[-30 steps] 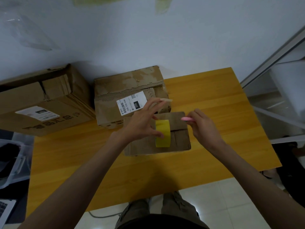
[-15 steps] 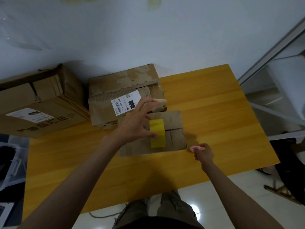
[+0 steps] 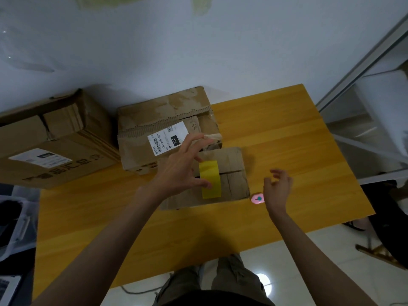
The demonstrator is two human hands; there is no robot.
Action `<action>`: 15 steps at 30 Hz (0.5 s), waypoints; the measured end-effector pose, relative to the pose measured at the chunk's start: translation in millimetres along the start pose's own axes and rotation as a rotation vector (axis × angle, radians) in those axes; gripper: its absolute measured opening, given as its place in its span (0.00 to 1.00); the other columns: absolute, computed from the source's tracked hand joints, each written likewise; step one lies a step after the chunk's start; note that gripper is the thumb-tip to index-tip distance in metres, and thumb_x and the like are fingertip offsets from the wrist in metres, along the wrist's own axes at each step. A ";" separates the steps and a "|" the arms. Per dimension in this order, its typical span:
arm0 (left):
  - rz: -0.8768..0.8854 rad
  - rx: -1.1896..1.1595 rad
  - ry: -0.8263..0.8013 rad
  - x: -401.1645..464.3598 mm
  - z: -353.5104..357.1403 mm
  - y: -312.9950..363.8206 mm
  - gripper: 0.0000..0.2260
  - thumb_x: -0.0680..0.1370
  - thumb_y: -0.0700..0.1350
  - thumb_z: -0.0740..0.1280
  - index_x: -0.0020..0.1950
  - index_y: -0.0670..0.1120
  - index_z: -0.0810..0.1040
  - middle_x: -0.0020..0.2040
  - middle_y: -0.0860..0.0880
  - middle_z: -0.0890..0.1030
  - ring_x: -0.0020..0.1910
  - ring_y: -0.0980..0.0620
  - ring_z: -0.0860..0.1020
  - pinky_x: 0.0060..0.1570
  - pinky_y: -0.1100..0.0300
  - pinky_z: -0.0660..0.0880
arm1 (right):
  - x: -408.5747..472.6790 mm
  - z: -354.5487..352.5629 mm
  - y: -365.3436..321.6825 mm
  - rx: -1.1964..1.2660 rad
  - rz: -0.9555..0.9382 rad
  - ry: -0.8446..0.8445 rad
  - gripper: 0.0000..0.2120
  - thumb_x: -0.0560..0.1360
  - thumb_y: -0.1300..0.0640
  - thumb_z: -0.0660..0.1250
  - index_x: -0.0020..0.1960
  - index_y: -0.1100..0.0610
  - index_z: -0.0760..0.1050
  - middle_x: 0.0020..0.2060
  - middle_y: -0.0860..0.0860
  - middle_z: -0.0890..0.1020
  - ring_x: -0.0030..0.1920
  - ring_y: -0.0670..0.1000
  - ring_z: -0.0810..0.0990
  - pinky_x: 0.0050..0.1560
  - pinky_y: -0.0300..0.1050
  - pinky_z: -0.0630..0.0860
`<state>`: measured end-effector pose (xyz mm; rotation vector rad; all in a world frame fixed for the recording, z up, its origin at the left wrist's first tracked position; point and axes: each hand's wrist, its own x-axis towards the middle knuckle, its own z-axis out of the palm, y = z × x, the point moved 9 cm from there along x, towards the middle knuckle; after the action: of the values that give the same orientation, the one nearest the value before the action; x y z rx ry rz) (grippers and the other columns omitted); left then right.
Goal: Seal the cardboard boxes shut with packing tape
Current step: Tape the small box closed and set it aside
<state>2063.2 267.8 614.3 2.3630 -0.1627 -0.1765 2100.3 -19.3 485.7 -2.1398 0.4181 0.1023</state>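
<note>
fingers of the left hand (image 3: 180, 171) are spread and lightly bent over the small cardboard box (image 3: 229, 171), the thumb tip resting at the left edge of the yellow tape strip (image 3: 210, 179); whether the other fingertips touch the box i cannot tell, and nothing is clasped in them. a loose pale tape end (image 3: 213, 136) shows right at the raised fingertips, though i cannot tell whether it is stuck to them. the yellow strip lies across the seam between the box's top flaps, running from the far flap to the near one, left of the box's middle. the right hand (image 3: 278, 188) hovers above the wooden table (image 3: 287, 133) just to the right of the box, fingers relaxed and loosely curled, holding nothing. a small pink cutter (image 3: 257, 198) with a teal button lies on the table between the box's near right corner and that hand's wrist. behind the small box, touching it, stands a worn medium box (image 3: 167, 115) with a white shipping label (image 3: 169, 139). a large box (image 3: 50, 138) sits at the table's far left, close beside the medium one. the person's trousers show below the table edge.
</note>
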 end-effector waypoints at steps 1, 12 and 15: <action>0.000 0.006 0.000 -0.5 0.4 0.8 0.49 0.62 0.56 0.83 0.78 0.58 0.63 0.76 0.57 0.57 0.53 0.65 0.76 0.45 0.67 0.75 | -9.3 -4.5 -36.4 0.108 -0.114 0.004 0.07 0.79 0.67 0.63 0.56 0.60 0.73 0.53 0.58 0.76 0.45 0.50 0.74 0.44 0.46 0.72; 0.033 0.058 0.027 -5.7 -1.9 20.4 0.43 0.68 0.49 0.81 0.78 0.55 0.64 0.76 0.54 0.57 0.55 0.60 0.76 0.46 0.72 0.72 | -99.2 68.3 -127.4 0.438 -0.002 -0.727 0.16 0.79 0.60 0.69 0.62 0.57 0.66 0.46 0.55 0.87 0.49 0.53 0.86 0.56 0.58 0.80; 0.047 0.069 0.021 -6.0 -1.1 21.9 0.43 0.68 0.48 0.81 0.78 0.57 0.63 0.76 0.55 0.57 0.55 0.62 0.74 0.45 0.76 0.73 | -98.0 69.9 -129.5 0.446 -0.017 -0.721 0.16 0.79 0.62 0.69 0.63 0.58 0.66 0.45 0.55 0.86 0.48 0.55 0.86 0.56 0.63 0.79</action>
<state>2056.1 254.0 630.9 2.4259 -0.2176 -0.1253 2057.5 129.9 570.4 -1.5330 -0.0108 0.6804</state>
